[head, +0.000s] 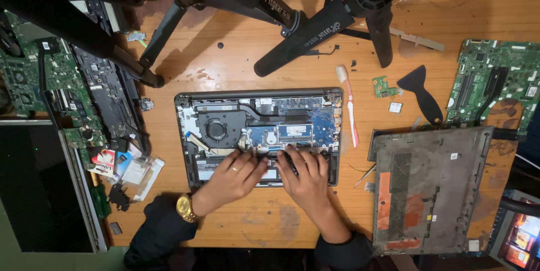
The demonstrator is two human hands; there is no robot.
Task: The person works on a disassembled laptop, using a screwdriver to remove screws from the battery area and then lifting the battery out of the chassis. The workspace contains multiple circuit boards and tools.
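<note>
Damage is risked at the opened grey laptop base (259, 130) mid-desk, where the black battery (270, 167) is pressed by the left hand (236, 175) and right hand (304, 178), fingers spread, nothing clasped, if pried hard.

Battery (209, 171) seemingly hidden under hands

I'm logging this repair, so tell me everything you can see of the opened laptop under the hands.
The opened laptop lies flat on the wooden table, base cover off. Its dark grey frame holds a round black fan, a blue circuit board and pale ribbon cables. The left hand and right hand rest on its near edge.
</note>
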